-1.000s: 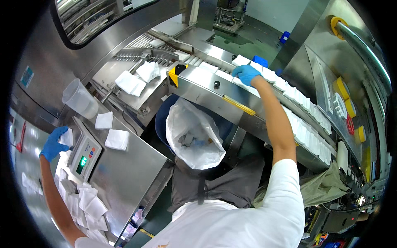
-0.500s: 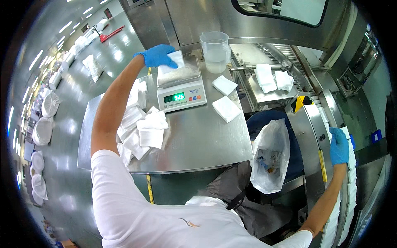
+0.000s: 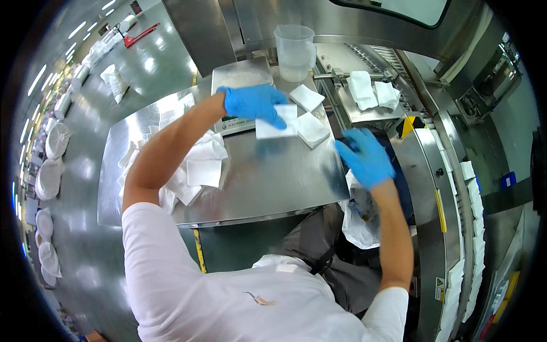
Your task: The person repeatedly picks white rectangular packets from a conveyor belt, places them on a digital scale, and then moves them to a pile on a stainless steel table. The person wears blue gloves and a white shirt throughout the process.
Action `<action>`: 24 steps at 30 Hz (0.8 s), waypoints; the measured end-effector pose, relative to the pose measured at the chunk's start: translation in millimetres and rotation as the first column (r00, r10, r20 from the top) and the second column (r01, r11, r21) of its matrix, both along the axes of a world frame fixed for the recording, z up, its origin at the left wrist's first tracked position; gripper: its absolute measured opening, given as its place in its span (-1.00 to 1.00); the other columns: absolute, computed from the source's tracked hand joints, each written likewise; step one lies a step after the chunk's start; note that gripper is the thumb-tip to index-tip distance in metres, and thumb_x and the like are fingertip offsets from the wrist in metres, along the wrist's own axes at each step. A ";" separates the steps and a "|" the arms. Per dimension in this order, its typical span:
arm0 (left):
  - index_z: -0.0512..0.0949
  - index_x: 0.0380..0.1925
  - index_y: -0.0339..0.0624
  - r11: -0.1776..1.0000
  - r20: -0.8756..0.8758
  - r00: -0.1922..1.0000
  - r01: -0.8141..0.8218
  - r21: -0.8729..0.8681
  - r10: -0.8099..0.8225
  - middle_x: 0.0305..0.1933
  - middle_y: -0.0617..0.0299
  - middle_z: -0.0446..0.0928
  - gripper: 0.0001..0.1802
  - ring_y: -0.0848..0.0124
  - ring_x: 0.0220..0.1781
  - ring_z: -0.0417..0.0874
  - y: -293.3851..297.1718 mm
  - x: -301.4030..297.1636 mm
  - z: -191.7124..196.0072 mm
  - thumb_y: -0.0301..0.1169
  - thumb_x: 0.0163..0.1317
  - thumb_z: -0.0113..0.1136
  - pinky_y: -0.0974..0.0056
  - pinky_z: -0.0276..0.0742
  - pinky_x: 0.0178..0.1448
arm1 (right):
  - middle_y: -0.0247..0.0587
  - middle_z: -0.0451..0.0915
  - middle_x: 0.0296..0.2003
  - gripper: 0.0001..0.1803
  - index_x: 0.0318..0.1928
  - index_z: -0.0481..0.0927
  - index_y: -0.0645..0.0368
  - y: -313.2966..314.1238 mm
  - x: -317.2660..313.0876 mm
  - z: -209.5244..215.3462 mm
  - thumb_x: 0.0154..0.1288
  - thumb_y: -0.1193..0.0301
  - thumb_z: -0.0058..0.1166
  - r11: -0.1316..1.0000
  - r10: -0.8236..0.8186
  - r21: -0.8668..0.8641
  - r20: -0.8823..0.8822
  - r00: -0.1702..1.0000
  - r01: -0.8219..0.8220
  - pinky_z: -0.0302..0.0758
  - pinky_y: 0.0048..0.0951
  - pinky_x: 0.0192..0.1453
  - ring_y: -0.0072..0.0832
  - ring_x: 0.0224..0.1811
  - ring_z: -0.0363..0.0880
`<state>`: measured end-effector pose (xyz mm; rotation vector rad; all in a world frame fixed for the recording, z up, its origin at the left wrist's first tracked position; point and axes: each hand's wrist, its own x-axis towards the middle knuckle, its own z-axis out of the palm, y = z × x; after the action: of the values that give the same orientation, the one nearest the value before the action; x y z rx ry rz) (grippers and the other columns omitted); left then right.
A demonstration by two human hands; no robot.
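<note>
Presently the left hand (image 3: 253,104), in a blue glove, grasps a flat white pouch (image 3: 277,123) by its upper edge, fingers pinched over it, and holds it just above the steel table (image 3: 268,182), directly in front of the weighing scale (image 3: 242,85). The forearm crosses the scale's front panel, hiding most of the display. The right hand (image 3: 364,157), also gloved in blue, is released, fingers spread and slightly blurred, holding nothing; it hangs off the table's right edge, above a white plastic bag (image 3: 359,225) that hangs open beside the table. Two further white pouches (image 3: 312,130) lie on the table just right of the held one, one behind the other, the nearer one touching or nearly touching the held pouch. A loose pile of like pouches (image 3: 191,165) lies on the table's left part, under and beside the left forearm. A clear plastic measuring jug (image 3: 294,52) stands upright behind the scale's right corner. To the right, on a machine tray (image 3: 353,108), sit two more white pouches (image 3: 373,93), side by side. A row of white packs (image 3: 473,228) runs along the conveyor at the far right. White sacks (image 3: 48,179) stand on the floor to the left, well apart from the table.
</note>
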<state>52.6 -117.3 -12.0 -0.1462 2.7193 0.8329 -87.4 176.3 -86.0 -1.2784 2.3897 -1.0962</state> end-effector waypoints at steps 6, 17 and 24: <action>0.59 0.04 -0.20 1.000 0.110 0.994 0.023 0.000 -0.023 0.00 0.05 0.62 -0.43 0.25 0.04 0.63 10.8 48.5 -44.2 -0.05 0.16 0.45 0.18 0.53 0.15 | 0.19 0.49 0.11 -0.11 0.10 0.56 0.34 -99.4 6.5 -28.4 0.02 -0.19 0.40 0.934 -0.023 0.334 -0.292 0.956 0.124 0.40 -0.11 0.38 0.08 0.22 0.47; 0.51 0.29 -0.21 0.976 -0.206 0.962 -0.201 -0.079 0.181 0.30 -0.09 0.52 -0.27 0.05 0.31 0.55 -48.6 34.9 0.8 -0.03 0.19 0.37 0.09 0.42 0.41 | -0.04 0.68 -0.19 -0.45 -0.02 0.44 0.23 -20.2 -18.1 1.0 0.10 0.34 0.52 0.982 -0.178 0.119 0.339 0.924 0.145 0.65 -0.39 -0.24 -0.40 -0.30 0.70; 0.52 0.29 -0.19 0.861 -0.231 0.935 -0.342 -0.377 0.270 0.28 -0.06 0.55 -0.27 0.06 0.30 0.57 -153.4 15.4 -5.9 0.02 0.23 0.35 0.09 0.45 0.42 | -0.16 0.64 -0.15 -0.56 0.04 0.55 0.22 -86.9 2.3 57.9 0.23 0.35 0.41 0.968 0.221 -0.199 0.404 0.888 -0.150 0.61 -0.51 -0.17 -0.51 -0.25 0.64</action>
<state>68.0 -270.7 -17.9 -0.6438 3.0504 0.3350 -85.0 89.4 -28.0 -1.1433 1.8518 -1.3685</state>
